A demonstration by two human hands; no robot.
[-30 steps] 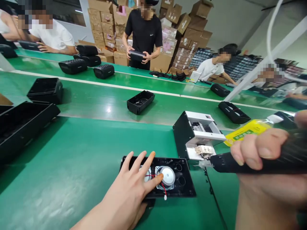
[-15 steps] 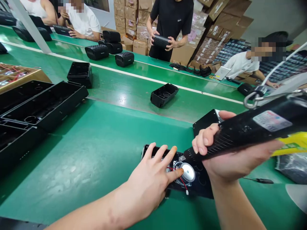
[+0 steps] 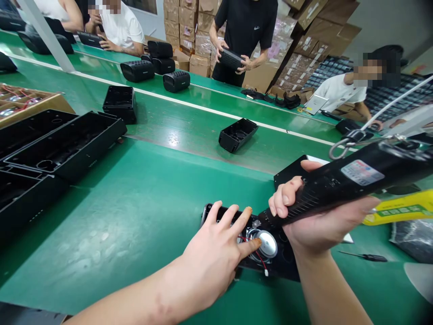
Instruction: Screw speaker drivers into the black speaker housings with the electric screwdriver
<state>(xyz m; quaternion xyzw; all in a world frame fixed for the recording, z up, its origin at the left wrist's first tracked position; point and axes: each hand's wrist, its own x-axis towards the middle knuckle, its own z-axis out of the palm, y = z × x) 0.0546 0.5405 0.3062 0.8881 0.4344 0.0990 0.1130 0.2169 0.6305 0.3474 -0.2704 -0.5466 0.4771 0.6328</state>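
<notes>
My right hand (image 3: 321, 221) wraps round a black electric screwdriver (image 3: 338, 180), which hangs from a metal hook at its rear. Its tip meets the rim of a round silver speaker driver (image 3: 268, 244), set in a black speaker panel (image 3: 284, 266). Over the panel's left part lies my left hand (image 3: 216, 248), fingers spread, with the thumb touching the driver. Red wires with a white plug (image 3: 266, 273) trail from the driver. Any screw under the tip is too small to make out, and my left hand hides part of the panel.
Open black casings (image 3: 67, 149) stand at the left beside a box of drivers (image 3: 37, 106). Another casing (image 3: 237, 135) sits on the green belt ahead. To the right are a small screwdriver (image 3: 374, 257) and a yellow packet (image 3: 399, 207). Several people work across the belt.
The rear of the electric screwdriver has swung slightly left and down while its tip stays at the driver's rim. The casings on the belt have shifted a little right. My left hand stays put.
</notes>
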